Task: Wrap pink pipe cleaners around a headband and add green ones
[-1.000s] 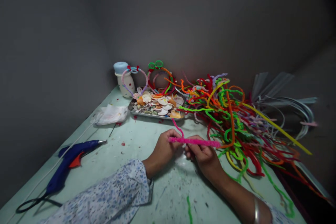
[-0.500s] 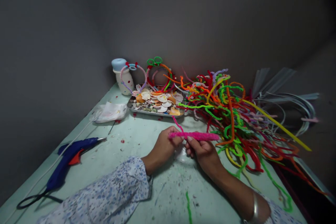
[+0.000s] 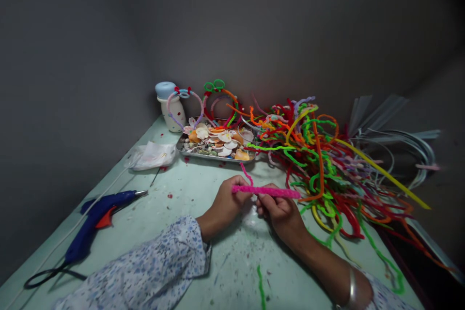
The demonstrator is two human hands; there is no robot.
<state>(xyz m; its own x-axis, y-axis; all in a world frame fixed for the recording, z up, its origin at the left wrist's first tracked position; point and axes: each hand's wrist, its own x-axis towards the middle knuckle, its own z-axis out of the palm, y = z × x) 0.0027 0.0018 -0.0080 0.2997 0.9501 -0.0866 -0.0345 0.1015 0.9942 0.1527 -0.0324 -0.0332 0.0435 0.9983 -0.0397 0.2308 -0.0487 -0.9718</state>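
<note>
Head view, bench (image 3: 232, 276) stock. Item: one pink fuzzy strip (image 3: 267, 191), raised level above the middle of the bench. We recorded the left hand (image 3: 228, 201) clamped on its left end and the right hand (image 3: 285, 213) pinching it near the middle, the two just apart; we judged the paired grip kept the soft strip straight. Its right end stuck out free. A thin pink strand (image 3: 246, 175) rose beside the left fingers; whether it joined the strip, we could not tell.

Towards the back edge: a steel tray (image 3: 203, 157) of shells (image 3: 225, 140), a pastel hoop (image 3: 202, 109), a multicoloured hoop (image 3: 231, 94) and a blue-lidded jar (image 3: 172, 112), presumably set there to leave the middle for handwork.

Along the right edge: a tangled heap of fuzzy stems (image 3: 308, 150), likely within easy reach of the right hand.

By the left edge: a white packet (image 3: 154, 155) and a blue glue gun (image 3: 98, 220), nozzle pointing away from the near left corner, perhaps so its handle faced us. At the near edge: one green strand (image 3: 260, 286).
</note>
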